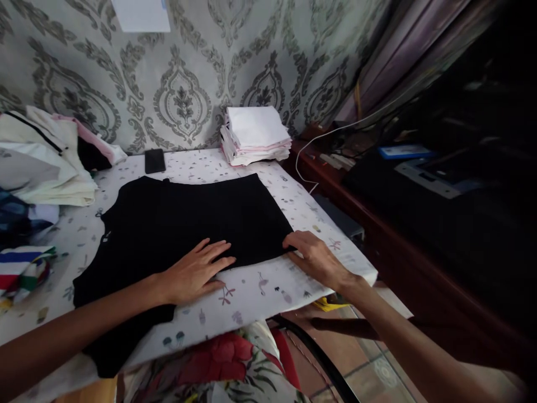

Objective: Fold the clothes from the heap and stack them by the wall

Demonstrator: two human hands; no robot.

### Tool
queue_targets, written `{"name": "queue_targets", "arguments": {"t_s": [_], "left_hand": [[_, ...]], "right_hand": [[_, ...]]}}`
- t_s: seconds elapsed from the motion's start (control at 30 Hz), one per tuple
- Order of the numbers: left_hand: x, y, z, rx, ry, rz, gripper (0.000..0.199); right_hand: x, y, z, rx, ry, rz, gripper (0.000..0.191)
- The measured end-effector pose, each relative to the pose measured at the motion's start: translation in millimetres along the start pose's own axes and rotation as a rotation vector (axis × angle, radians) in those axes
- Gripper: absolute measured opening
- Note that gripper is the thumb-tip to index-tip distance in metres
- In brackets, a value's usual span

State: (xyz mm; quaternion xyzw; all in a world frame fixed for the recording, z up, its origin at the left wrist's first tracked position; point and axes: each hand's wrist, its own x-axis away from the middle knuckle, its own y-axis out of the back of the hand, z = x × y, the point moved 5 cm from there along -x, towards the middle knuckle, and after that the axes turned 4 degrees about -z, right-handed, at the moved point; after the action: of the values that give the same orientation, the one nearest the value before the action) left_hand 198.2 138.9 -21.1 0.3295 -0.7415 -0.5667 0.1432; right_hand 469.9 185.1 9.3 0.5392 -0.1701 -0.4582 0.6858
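Black and spread out, the garment (pixel 184 212) lies on the white patterned table cover (pixel 268 288) in front of me, its neck end towards the left. My left hand (pixel 193 274) rests on its near edge, palm down, fingers loosely spread and gripping nothing. My right hand (pixel 312 257) bends its fingers at the near right corner; whether they pinch the fabric or only press it, I cannot tell. Beyond the garment, a dark phone (pixel 155 161) lies near the wall, left of a stack of folded cloth (pixel 257 131).
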Motion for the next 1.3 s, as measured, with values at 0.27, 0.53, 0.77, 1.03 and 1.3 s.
{"name": "queue_targets", "arguments": {"t_s": [0.27, 0.53, 0.77, 1.03, 1.3], "left_hand": [[51.0, 12.7, -28.2, -0.250, 0.280, 0.043, 0.026], [115.6, 36.3, -23.8, -0.370, 0.512, 0.367, 0.044], [129.9, 64.4, -35.1, -0.277, 0.431, 0.444, 0.055], [178.0, 65.5, -30.4, -0.534, 0.526, 0.345, 0.055], [172.5, 114.9, 24.4, 0.201, 0.575, 0.156, 0.022]], "right_hand": [[43.3, 1.5, -3.5, 0.061, 0.048, -0.103, 0.021], [50.6, -11.1, -13.4, 0.109, 0.064, -0.142, 0.022], [49.3, -7.7, -6.4, 0.211, 0.188, -0.114, 0.022], [57.7, -13.2, -19.9, 0.197, 0.089, -0.209, 0.024], [42.2, 2.2, -39.6, -0.299, -0.340, -0.107, 0.034]]}}
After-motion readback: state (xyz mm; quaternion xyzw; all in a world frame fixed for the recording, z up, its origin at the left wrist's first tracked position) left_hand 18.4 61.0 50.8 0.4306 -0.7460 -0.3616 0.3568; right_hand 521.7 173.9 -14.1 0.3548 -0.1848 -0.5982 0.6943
